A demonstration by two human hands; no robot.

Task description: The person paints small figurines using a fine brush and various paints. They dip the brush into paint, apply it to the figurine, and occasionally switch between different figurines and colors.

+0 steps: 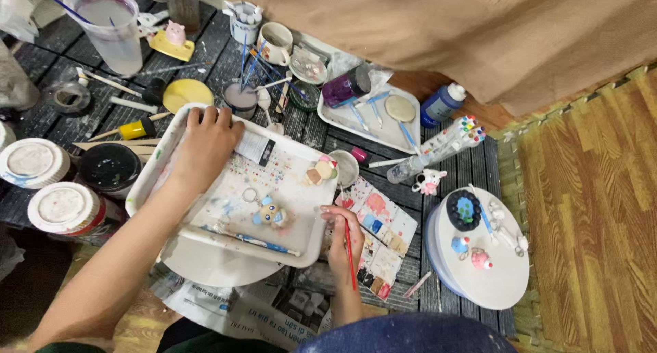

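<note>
My left hand rests on the far left corner of a white paint-stained tray, fingers curled over its rim. My right hand grips a thin red-handled paintbrush at the tray's right edge, its tip pointing up toward the tray. On the tray lies a small blue and cream figurine keychain, a blue-handled brush along the near edge, and a small pink and cream figure at the far right corner. A paint-spotted paper palette lies just right of my right hand.
Paint jars with white lids stand at left, a cup of cloudy water at the back. A second white tray, a marker bundle and a round white board with small figures sit at right. Brown cloth hangs behind.
</note>
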